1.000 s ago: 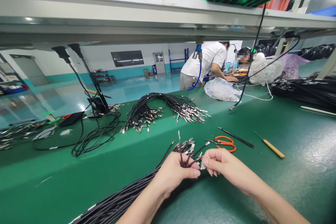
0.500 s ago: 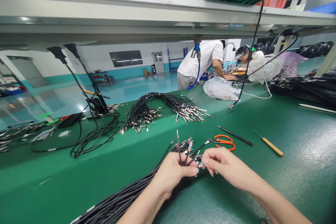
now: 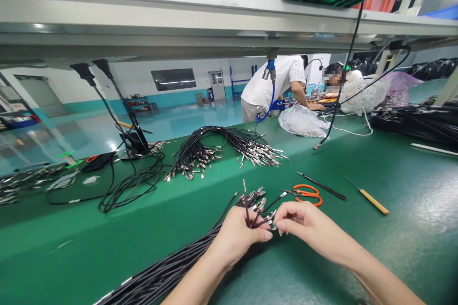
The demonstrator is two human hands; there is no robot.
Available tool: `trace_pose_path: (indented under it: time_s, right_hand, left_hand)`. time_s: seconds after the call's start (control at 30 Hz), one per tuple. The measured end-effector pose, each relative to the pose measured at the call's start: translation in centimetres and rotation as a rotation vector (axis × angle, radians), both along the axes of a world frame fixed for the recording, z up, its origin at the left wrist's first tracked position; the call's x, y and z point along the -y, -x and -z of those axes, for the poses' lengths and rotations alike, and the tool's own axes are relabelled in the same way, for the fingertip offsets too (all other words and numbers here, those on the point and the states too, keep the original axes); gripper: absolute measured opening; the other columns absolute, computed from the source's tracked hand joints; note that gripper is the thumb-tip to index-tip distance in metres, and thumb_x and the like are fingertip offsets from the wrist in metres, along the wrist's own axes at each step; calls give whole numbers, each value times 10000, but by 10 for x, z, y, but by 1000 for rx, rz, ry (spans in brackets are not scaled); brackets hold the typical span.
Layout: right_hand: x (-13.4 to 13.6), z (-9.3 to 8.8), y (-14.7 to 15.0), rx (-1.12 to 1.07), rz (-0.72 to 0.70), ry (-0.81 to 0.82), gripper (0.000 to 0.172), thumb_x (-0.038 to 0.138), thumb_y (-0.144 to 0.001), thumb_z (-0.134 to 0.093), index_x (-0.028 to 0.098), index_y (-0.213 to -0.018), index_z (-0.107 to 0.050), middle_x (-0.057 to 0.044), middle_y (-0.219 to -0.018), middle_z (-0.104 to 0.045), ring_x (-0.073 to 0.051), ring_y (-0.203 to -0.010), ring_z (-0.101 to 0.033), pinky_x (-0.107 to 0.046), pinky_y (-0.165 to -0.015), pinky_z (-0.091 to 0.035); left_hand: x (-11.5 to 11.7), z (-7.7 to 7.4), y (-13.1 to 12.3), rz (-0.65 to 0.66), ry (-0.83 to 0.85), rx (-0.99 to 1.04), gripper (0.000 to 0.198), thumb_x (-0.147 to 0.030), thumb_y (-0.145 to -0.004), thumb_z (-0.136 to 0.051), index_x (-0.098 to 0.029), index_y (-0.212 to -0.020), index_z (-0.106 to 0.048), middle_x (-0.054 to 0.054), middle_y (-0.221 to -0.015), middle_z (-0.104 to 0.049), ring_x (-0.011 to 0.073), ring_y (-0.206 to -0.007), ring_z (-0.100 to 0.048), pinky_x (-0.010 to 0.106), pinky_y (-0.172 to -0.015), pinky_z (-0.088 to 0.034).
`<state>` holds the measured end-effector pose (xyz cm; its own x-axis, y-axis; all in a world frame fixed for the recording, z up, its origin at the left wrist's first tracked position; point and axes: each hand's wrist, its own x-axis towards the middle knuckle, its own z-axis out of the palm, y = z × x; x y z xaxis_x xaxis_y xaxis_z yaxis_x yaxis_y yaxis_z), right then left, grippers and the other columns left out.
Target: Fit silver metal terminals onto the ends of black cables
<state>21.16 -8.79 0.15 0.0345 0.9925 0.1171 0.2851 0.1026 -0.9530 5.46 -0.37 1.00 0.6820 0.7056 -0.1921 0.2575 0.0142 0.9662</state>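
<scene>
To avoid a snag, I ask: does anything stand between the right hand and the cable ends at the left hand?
Nothing visible does: the right hand is at the cable ends beside the left hand. The scissors lie beyond the hands.

A factory workshop — green workbench (image 3: 411, 181), bundled black cables (image 3: 168, 262), long overhead shelf (image 3: 143, 9), co-worker (image 3: 288, 74) beyond.

Clock centred on view. Wearer's hands (image 3: 238, 236): 2. Bundled cables (image 3: 179, 259): uncountable. Scissors (image 3: 307, 194): 1, 4 o'clock. Awl (image 3: 374, 201): 1, 4 o'clock. Black plugs (image 3: 84, 72): 2, 10 o'clock.
</scene>
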Motion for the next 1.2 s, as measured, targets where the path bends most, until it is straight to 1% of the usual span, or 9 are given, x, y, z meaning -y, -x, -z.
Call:
trace_pose_path:
  time_s: [0.13,0.3,0.57,0.7,0.77,0.83,0.93,1.07,1.2]
  right_hand:
    - [-2,3,-1,-104,0,-11,16,148,-729,-569,160,-737,-575,12,-729,-548,-133,-726,-486,-230,-671,-371]
    - [-2,7,-1,-300,-27,15,116,118,-710,-600,165,-776,-517,34,-719,-499,-102,-704,-456,-206,-648,-356]
    - [-4,7,-1,-458,-16,102,178,143,-672,-643,157,-798,-518,32,-687,-519,-90,-649,-463,-200,-614,-352]
    - [-5,4,2,-430,22,120,185,177,-651,-662,151,-777,-530,31,-662,-527,-93,-627,-466,-202,-597,-348]
    - [-4,2,1,-404,45,107,188,197,-653,-663,149,-776,-528,24,-662,-539,-99,-629,-470,-210,-605,-351]
    - [-3,2,-3,-389,65,77,185,242,-692,-636,154,-811,-525,15,-671,-553,-106,-634,-475,-224,-621,-361]
    - [-5,6,-13,-282,146,16,192,315,-769,-551,171,-892,-522,2,-707,-557,-128,-667,-492,-251,-654,-381]
    - [-14,21,-21,141,276,-72,134,268,-763,-508,185,-856,-557,-27,-784,-555,-172,-742,-510,-301,-712,-395]
    - [-22,38,-17,456,293,-156,166,162,-680,-536,207,-823,-609,-52,-889,-561,-225,-877,-490,-352,-803,-366]
  left_hand:
    - [1,0,-2,-80,34,25,173,-147,-463,-721,-111,-604,-628,-33,-541,-569,94,-532,-449,212,-566,-355]
    - [0,0,-1,-86,64,26,185,-136,-456,-727,-108,-605,-621,-31,-535,-571,90,-528,-458,204,-558,-363]
    - [-1,1,-1,-84,74,38,206,-145,-452,-733,-103,-617,-616,-23,-556,-575,95,-540,-466,208,-571,-367]
    - [-2,1,1,-5,-33,21,173,-188,-515,-713,-118,-635,-611,-36,-581,-563,97,-562,-458,204,-578,-353]
    - [-4,2,2,79,-171,3,134,-245,-606,-665,-128,-634,-606,-34,-588,-555,102,-576,-458,203,-574,-340]
    - [-6,2,3,144,-221,-22,202,-320,-705,-581,-134,-625,-583,-29,-537,-523,99,-523,-441,205,-529,-324]
    - [-11,-2,5,111,-70,3,296,-423,-761,-507,-146,-659,-530,-57,-433,-400,69,-393,-323,188,-417,-230]
    - [-17,-9,8,-4,141,168,315,-445,-705,-591,-150,-677,-485,-93,-462,-276,41,-396,-165,192,-397,-88]
    - [-19,-8,8,-81,113,137,244,-291,-589,-694,-142,-707,-542,-73,-497,-402,40,-399,-226,190,-400,-145]
